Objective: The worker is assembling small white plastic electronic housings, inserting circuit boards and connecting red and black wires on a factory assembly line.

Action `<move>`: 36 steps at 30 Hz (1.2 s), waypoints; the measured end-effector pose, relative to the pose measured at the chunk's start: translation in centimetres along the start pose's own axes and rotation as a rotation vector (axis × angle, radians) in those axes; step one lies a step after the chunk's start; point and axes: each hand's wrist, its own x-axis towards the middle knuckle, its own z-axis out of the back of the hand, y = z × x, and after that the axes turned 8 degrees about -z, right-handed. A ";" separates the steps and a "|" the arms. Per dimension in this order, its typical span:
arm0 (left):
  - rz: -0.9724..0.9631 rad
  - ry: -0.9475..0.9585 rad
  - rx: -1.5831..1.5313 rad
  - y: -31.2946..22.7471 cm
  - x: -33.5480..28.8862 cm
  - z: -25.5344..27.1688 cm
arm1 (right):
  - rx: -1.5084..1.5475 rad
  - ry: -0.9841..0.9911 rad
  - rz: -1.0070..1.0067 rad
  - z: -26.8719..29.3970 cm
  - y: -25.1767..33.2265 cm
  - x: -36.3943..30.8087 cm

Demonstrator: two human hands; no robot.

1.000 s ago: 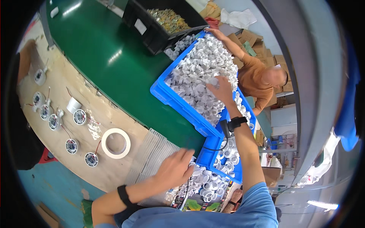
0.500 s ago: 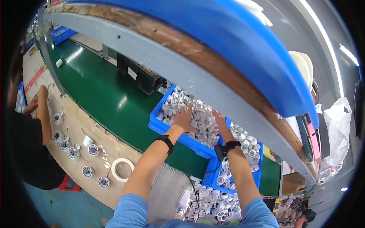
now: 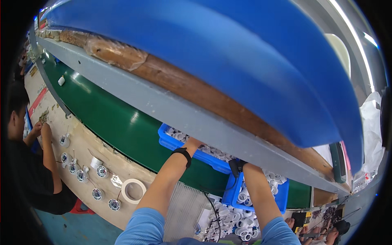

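Note:
My left hand (image 3: 194, 142) reaches into a blue bin (image 3: 165, 141) of small white plastic parts (image 3: 220, 154). Only the back of that hand, near its black wristband, shows; the grey beam (image 3: 163, 104) covers its fingers. My right forearm (image 3: 259, 192) passes over a second blue bin (image 3: 281, 199) that holds white ring-shaped parts (image 3: 274, 179). Beyond its wristband, my right hand is hidden under the same beam. Whether either hand grips anything cannot be seen.
A blue tub (image 3: 245, 61) sits on the wooden-edged shelf above my arms. Loose white rings (image 3: 241, 224) lie close to me. Left of the green belt (image 3: 110, 106), a bench carries a tape roll (image 3: 133, 191) and several wired round units (image 3: 97, 194). A co-worker (image 3: 36, 171) sits there.
The view has shifted, so the shelf beam and blue tub now cover more of the bins. Both hands, spread over the white parts before, are now mostly behind the beam.

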 end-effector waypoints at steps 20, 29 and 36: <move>-0.175 -0.170 -0.033 -1.0 2.8 1.6 | 0.217 0.179 0.236 1.5 3.0 3.3; -0.249 -0.220 -0.054 -1.3 4.7 2.3 | 0.325 0.247 0.329 1.4 3.5 4.5; -0.299 -0.255 -0.077 -2.2 5.0 3.0 | 0.405 0.297 0.398 1.2 2.9 4.2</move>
